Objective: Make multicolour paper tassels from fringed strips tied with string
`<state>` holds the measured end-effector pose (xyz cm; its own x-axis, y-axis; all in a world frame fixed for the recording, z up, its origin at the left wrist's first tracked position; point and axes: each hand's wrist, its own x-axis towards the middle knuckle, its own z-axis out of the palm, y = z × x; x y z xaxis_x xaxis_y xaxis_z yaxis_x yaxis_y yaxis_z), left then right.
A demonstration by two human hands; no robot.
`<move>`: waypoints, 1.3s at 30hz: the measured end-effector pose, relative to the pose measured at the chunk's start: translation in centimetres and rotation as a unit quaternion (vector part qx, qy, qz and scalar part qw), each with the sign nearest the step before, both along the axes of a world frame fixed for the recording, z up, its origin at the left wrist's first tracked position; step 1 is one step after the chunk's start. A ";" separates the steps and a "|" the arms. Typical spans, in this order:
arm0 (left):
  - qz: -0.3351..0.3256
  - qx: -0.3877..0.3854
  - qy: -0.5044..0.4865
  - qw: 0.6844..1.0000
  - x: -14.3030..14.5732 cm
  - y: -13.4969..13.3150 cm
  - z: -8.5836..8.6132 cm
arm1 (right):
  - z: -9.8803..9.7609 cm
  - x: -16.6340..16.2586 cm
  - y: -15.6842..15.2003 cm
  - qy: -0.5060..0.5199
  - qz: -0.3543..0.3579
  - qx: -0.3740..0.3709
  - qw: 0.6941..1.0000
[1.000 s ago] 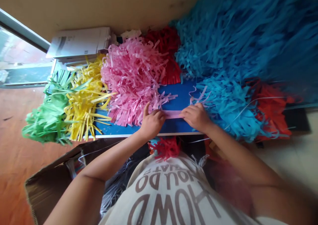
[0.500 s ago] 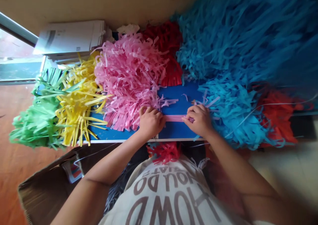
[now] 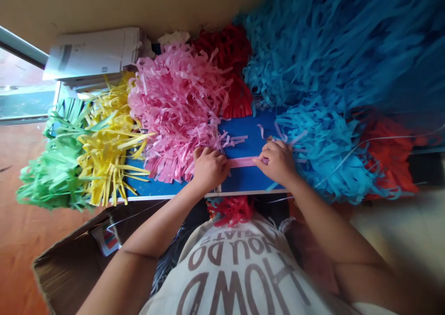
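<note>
Between my hands a folded pink tissue-paper strip (image 3: pixel 242 162) lies stretched across the blue tabletop (image 3: pixel 239 181). My left hand (image 3: pixel 210 167) has its fingers closed on the strip's left end, beside the pink fringed paper (image 3: pixel 177 97). At the other end, my right hand (image 3: pixel 277 161) pinches the strip between thumb and fingers. Lilac fringe ends poke out beyond the right hand, close to the light-blue fringed paper (image 3: pixel 323 143). The parts of the strip inside both hands are hidden.
Yellow fringe (image 3: pixel 107 148) and green fringe (image 3: pixel 52 176) lie at the left. Stacked papers (image 3: pixel 93 51) stand behind them. Dark red fringe (image 3: pixel 239 97) is at the back, orange-red fringe (image 3: pixel 385 153) at the right. A cardboard box (image 3: pixel 73 268) sits below the table edge.
My view has shifted slightly. The right hand has moved a little up and now pinches the strip with the thumb laid along it; the left hand stays on its end.
</note>
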<state>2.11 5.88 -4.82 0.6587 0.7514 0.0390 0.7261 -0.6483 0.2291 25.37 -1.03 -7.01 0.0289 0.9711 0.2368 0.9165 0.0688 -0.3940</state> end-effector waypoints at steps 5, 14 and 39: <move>0.006 0.042 -0.029 0.999 -0.3 -0.2 0.0 | 0.8 -0.3 -0.4 -0.031 -0.048 0.028 0.998; -0.161 0.079 -0.022 0.983 -0.1 -0.1 0.4 | 1.9 -1.5 -1.1 -0.118 0.190 0.051 0.973; -0.028 0.012 -0.061 0.998 -0.9 0.4 -0.8 | 0.2 1.9 -0.4 0.002 0.066 0.007 0.998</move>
<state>1.25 6.33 -5.62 0.6885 0.7117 0.1393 0.6565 -0.6932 0.2975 27.31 -1.38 -6.78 -0.0982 0.9632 0.2504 0.8972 0.1945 -0.3965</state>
